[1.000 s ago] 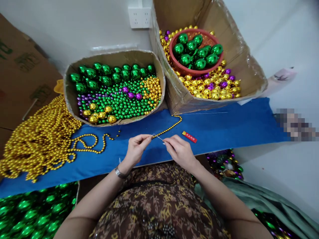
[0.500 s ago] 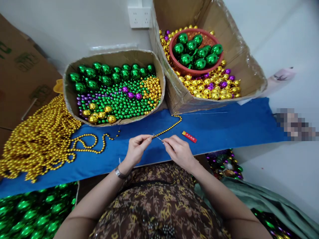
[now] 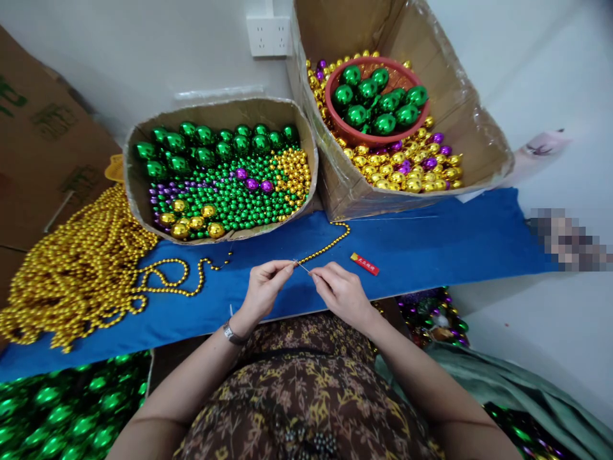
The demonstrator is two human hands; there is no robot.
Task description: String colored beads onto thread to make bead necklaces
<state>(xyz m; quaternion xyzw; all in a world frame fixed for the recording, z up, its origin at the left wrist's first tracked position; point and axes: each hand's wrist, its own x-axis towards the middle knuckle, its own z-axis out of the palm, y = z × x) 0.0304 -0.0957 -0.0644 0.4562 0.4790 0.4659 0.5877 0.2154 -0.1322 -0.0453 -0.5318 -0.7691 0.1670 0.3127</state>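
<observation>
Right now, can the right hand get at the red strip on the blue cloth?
Probably yes: the red strip lies on the blue cloth just beyond the right hand, nothing visible between them, though that hand's grip is on a thin needle-like piece.

Blue-covered table [image 3: 440, 246] — gold bead strands [image 3: 79, 268] are heaped at left, cardboard boxes [image 3: 352, 199] are set behind, red label [image 3: 365, 264] is laid flat

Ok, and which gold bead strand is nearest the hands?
The single strand curving from the left hand towards the taller cardboard box; the other gold strands lie heaped and trailing at the left.
</observation>
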